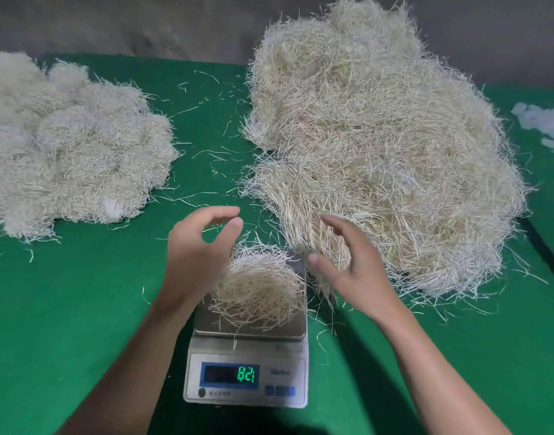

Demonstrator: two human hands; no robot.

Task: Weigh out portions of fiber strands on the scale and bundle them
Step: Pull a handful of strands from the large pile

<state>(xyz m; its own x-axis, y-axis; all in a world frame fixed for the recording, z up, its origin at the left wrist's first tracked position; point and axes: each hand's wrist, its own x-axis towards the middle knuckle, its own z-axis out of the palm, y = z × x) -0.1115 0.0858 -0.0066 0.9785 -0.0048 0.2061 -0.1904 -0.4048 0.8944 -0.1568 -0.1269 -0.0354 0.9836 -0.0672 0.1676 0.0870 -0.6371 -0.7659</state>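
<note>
A small digital scale (247,375) stands at the near middle of the green table, its display reading 821. A loose nest of pale fiber strands (260,290) lies on its steel pan. My left hand (197,246) hovers above the pan's left side, fingers curved and apart, holding nothing. My right hand (351,255) hovers at the pan's right edge, fingers spread and relaxed, against the near edge of the large loose fiber heap (379,152). A flatter pile of bundled fiber (65,152) lies at the left.
The green table cover (81,309) carries scattered single strands around the scale and between the piles. A white wad of material (542,124) lies at the far right edge. A grey wall runs behind the table.
</note>
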